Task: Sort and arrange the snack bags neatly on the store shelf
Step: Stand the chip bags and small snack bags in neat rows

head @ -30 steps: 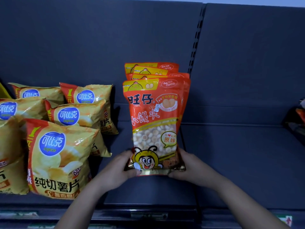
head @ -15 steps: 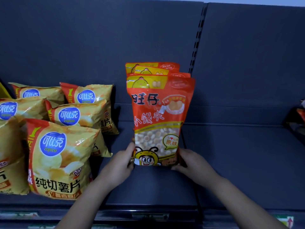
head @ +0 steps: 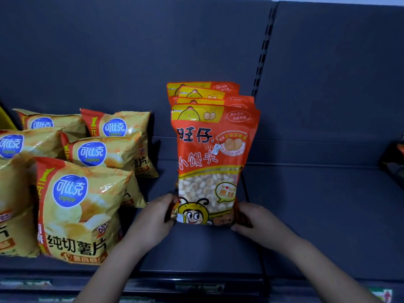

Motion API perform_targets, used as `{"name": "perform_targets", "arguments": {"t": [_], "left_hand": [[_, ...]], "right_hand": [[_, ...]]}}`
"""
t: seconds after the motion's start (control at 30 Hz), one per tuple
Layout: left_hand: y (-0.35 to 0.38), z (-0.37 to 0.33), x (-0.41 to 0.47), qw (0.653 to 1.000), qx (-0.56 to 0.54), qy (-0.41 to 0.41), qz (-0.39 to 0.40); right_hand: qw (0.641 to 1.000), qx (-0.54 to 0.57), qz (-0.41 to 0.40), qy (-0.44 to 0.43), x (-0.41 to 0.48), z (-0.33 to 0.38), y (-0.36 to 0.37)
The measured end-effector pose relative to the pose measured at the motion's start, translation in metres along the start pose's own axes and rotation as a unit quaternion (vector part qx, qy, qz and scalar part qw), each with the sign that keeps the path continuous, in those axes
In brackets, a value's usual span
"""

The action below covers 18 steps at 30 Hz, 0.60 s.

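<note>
Left hand (head: 153, 217) and right hand (head: 258, 219) curled round the bottom corners of the front orange biscuit bag (head: 209, 158), upright on the shelf (head: 328, 215), right of the yellow chip bags (head: 72, 204). Best pushed straight back, base flat, top squared with the row behind (head: 203, 90).

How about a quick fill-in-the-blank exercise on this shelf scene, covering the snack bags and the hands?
1. The left hand and the right hand grip the front orange bag at its ____ corners.
2. The yellow chip bags sit to the ____ of the front orange bag.
3. The front orange bag stands ____ on the dark shelf, with more orange bags behind it.
Missing words: bottom; left; upright.
</note>
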<state>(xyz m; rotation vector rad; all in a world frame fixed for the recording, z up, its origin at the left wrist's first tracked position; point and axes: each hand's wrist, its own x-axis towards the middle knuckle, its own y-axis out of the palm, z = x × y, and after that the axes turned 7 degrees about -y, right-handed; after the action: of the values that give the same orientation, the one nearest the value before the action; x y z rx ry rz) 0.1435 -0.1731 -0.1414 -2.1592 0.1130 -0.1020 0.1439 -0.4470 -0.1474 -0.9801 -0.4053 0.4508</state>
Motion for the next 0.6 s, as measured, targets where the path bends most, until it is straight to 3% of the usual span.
{"name": "perform_targets", "arguments": {"t": [0.17,0.37,0.6], "left_hand": [[-0.0001,-0.0032,-0.004,1.0,0.005,0.005,-0.022],[0.0005,-0.0009,-0.0038,0.987,-0.126,-0.093,0.044],[0.0036,0.0063,0.0024,0.994,-0.037,0.023,-0.096]], "right_hand": [[1.0,-0.009,-0.011,0.015,-0.0001,0.0002,0.002],[1.0,-0.006,0.008,0.028,-0.0022,0.0018,0.0027],[0.993,-0.072,-0.084,0.041,0.0014,0.0069,0.0056]]}}
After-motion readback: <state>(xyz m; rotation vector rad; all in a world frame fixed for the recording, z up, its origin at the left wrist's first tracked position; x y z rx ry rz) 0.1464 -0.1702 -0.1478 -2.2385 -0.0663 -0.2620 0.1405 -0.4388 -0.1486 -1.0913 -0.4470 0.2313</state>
